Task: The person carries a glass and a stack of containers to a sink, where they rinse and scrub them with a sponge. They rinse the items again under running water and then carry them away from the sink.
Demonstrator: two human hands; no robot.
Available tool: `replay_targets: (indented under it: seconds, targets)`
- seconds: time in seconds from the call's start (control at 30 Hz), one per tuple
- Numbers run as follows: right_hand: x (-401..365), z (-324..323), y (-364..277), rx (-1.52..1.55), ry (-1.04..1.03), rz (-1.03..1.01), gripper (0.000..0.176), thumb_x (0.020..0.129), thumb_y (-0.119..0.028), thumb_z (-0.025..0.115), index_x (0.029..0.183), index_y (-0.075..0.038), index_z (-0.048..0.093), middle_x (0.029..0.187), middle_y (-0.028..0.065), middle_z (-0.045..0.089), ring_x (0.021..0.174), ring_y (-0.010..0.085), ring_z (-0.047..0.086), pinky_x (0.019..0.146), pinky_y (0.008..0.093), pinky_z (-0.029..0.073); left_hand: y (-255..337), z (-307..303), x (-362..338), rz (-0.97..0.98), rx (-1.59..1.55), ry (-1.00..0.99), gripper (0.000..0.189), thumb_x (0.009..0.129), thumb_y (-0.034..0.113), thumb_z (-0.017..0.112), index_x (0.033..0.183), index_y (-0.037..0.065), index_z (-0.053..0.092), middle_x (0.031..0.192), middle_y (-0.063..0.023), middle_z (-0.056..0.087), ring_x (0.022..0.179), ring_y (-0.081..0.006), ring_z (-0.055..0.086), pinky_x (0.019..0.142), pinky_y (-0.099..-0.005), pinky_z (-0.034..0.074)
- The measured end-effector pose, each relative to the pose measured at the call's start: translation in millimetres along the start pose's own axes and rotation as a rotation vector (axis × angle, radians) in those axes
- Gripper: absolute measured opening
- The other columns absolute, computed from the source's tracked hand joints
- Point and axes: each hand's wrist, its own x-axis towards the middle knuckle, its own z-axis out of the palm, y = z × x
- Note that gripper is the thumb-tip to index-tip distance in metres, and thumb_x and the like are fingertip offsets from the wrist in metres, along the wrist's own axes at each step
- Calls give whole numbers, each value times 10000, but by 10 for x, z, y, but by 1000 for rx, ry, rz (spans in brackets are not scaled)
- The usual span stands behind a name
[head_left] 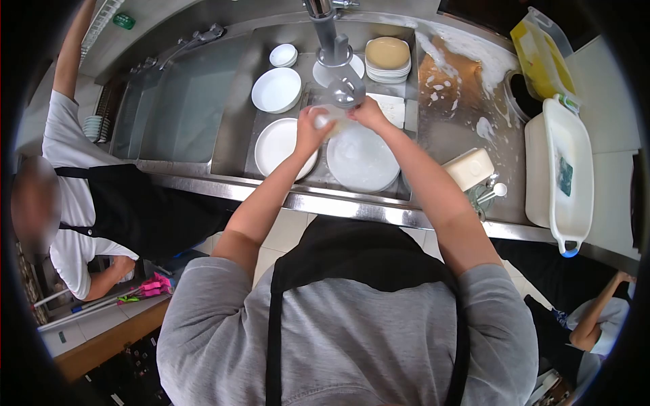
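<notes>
Both hands meet below the hanging spray head (346,91) of the faucet, over the steel sink. My left hand (315,128) is curled round a small whitish bowl (328,119), blurred in part. At the bowl's right side my right hand (369,114) has its fingers drawn together; what they pinch is too small to make out. Just under the hands lies a stack of large white plates (363,159). To its left is a white round dish (276,147), with a white bowl (277,91) beyond it.
Stacked plates (388,54) stand at the back of the sink. A foamy counter (447,128) holds a cream container (469,169); a white tub (583,176) is at its right. The left basin (196,101) holds water. One co-worker (88,176) stands left, another person (602,318) lower right.
</notes>
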Motion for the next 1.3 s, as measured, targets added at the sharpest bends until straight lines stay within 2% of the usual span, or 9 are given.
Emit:
replay_targets:
  seconds: [0.03, 0.1, 0.4, 0.67, 0.83, 1.0, 1.1, 1.23, 1.3]
  targets:
    - [8, 50, 20, 136, -48, -10, 178, 717, -92, 515, 837, 19, 583, 763, 218, 588, 732, 305, 590, 626, 358, 440, -49, 35, 27, -4, 0, 4, 308, 693, 228, 674, 951, 117, 547, 1077, -156, 492, 1033, -284, 465, 847, -369, 401]
    - [29, 130, 62, 187, -68, 5, 187, 735, -120, 500, 852, 0, 585, 784, 207, 591, 749, 322, 582, 643, 369, 441, -77, 81, 84, -813, -875, -178, 328, 748, 275, 639, 1005, 117, 511, 960, -78, 557, 922, -199, 537, 750, -319, 443]
    - [-372, 153, -130, -201, -202, -442, 262, 810, -251, 474, 956, -59, 574, 958, 162, 574, 887, 316, 550, 762, 413, 429, -121, 368, 263, -736, -1181, -161, 281, 803, 292, 539, 1032, 134, 504, 876, -23, 563, 725, -127, 566, 560, -251, 455]
    - [-143, -150, -133, -71, -128, -173, 305, 662, -11, 618, 961, 12, 566, 937, 177, 592, 830, 253, 595, 728, 327, 474, -159, 417, 214, -973, -1244, -398, 243, 813, 250, 497, 1028, 137, 501, 908, -31, 567, 868, -168, 568, 696, -375, 491]
    - [-166, -213, -173, 571, -321, -103, 250, 695, 63, 528, 942, 70, 563, 876, 160, 608, 798, 183, 598, 650, 260, 483, -59, 609, 115, -910, -1316, -508, 297, 750, 230, 581, 1028, 140, 526, 966, -26, 571, 892, -172, 560, 719, -391, 482]
    - [-23, -434, -47, 230, -160, -70, 337, 678, 129, 365, 928, 62, 581, 846, 131, 609, 751, 160, 592, 660, 251, 486, 177, 392, 82, 74, -74, -299, 377, 653, 257, 675, 977, 93, 574, 1008, -151, 540, 998, -281, 474, 813, -371, 415]
    - [91, -515, 61, 145, -97, -197, 331, 669, 130, 354, 882, 60, 597, 807, 110, 606, 724, 151, 584, 647, 240, 479, 398, 33, 48, 280, 181, -306, 374, 630, 269, 690, 938, 83, 587, 1057, -216, 476, 1016, -338, 431, 867, -379, 373]
    - [80, -516, -38, -17, -29, -171, 236, 661, 90, 432, 818, 46, 604, 747, 91, 613, 677, 152, 572, 607, 249, 461, 258, -21, 17, 388, 267, -211, 373, 635, 282, 688, 929, 78, 584, 1099, -214, 438, 1010, -341, 433, 857, -375, 381]
    - [67, -385, -63, 2, -27, -158, 181, 652, 58, 497, 788, 23, 611, 707, 78, 616, 656, 155, 570, 582, 255, 447, -73, 312, -19, -107, -40, 43, 345, 669, 280, 663, 938, 81, 576, 1059, -196, 470, 980, -336, 461, 838, -365, 400]
